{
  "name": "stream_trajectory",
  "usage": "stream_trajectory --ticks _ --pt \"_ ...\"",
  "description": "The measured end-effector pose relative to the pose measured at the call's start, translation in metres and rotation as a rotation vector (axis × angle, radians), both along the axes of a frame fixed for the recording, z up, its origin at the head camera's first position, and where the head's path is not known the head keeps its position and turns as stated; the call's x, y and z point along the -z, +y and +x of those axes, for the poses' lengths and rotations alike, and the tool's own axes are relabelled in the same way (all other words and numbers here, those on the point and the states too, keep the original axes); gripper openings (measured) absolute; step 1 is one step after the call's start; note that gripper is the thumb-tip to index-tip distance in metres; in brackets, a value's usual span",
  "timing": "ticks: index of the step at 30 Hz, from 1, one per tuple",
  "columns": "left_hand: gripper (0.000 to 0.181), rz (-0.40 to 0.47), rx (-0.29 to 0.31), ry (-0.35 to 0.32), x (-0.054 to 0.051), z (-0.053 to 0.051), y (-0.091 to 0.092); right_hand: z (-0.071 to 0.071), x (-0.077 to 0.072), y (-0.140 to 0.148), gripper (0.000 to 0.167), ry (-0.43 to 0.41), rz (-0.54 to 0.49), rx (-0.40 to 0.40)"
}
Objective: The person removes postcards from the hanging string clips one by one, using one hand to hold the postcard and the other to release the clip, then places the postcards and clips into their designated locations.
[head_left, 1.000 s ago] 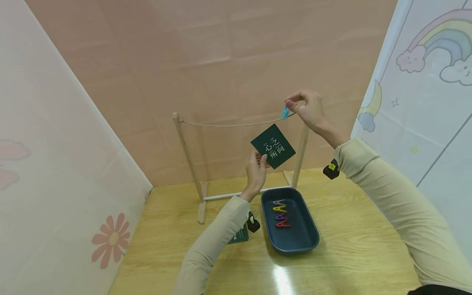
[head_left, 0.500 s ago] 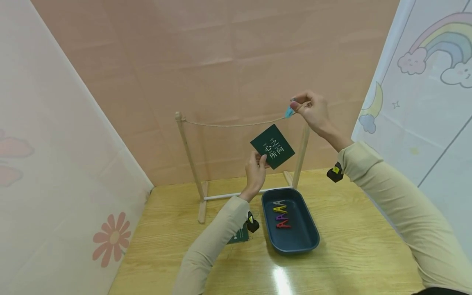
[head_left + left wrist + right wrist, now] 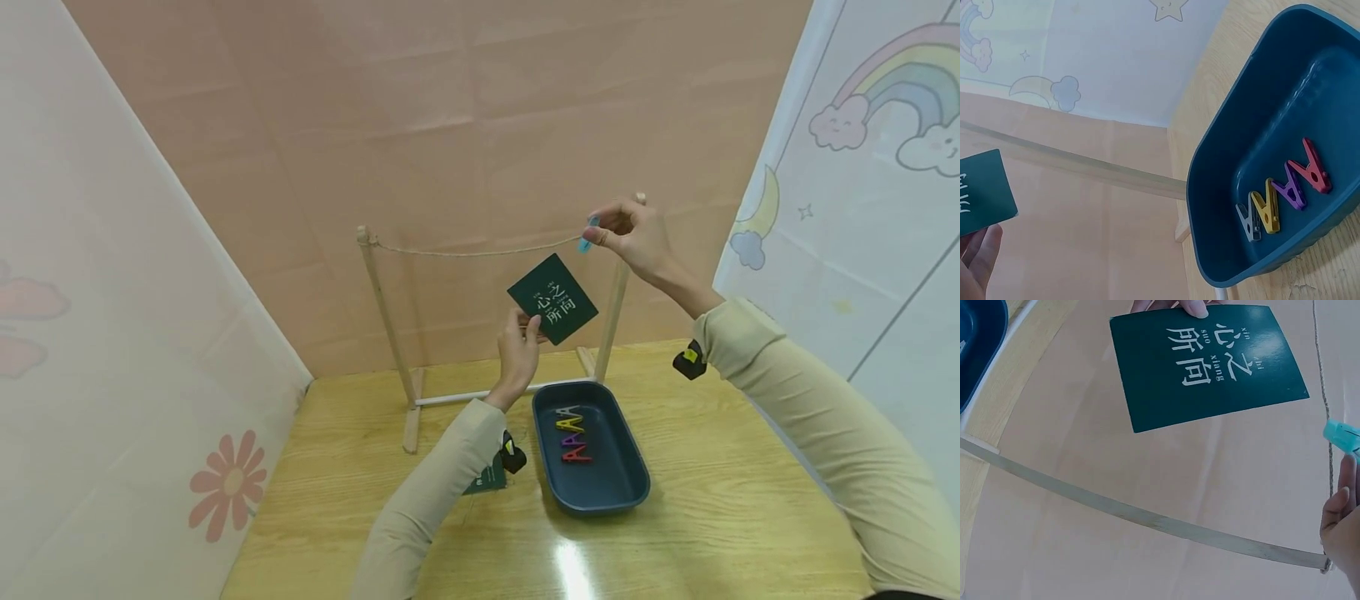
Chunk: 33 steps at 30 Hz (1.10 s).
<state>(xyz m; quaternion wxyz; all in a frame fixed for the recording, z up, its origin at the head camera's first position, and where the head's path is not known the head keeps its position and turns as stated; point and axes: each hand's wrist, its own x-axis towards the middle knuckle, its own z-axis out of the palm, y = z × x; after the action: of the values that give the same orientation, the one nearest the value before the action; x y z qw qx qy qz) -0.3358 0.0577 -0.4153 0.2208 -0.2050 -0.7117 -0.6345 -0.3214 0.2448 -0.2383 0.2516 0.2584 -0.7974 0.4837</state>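
My left hand pinches a dark green card with white Chinese characters by its lower left corner, thumb in front. The card is tilted and sits a little below a thin rope, apart from it in the right wrist view. Up by the rope's right part, my right hand pinches a light blue clothespin between thumb and fingers. In the right wrist view that clothespin is at the rope; whether it clips it I cannot tell.
The rope spans a wooden frame. In front stands a dark blue tray holding grey, yellow, purple and red clothespins. Another green card lies on the table, partly behind my left sleeve.
My right hand has shifted slightly right and then down with the light blue clothespin, which changed its tilt. The right post's top now shows behind it. My left hand and card have barely moved.
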Motion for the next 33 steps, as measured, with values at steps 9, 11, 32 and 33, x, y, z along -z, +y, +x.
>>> stream_trajectory --ticks 9,11,32,33 --pt "0.013 -0.041 -0.013 -0.001 0.005 -0.001 -0.004 -0.024 0.027 0.012 0.023 -0.031 0.04 0.01" --pt "0.012 -0.041 -0.017 -0.011 0.005 -0.001 -0.005 -0.025 0.03 0.013 0.023 -0.029 0.049 0.015" --pt "0.006 -0.042 -0.036 -0.098 0.02 -0.001 -0.023 0.002 0.04 0.0 0.027 -0.177 0.053 -0.023" --pt "0.006 -0.046 -0.035 -0.103 0.02 -0.001 -0.024 0.002 0.042 0.0 0.026 -0.18 0.051 -0.026"
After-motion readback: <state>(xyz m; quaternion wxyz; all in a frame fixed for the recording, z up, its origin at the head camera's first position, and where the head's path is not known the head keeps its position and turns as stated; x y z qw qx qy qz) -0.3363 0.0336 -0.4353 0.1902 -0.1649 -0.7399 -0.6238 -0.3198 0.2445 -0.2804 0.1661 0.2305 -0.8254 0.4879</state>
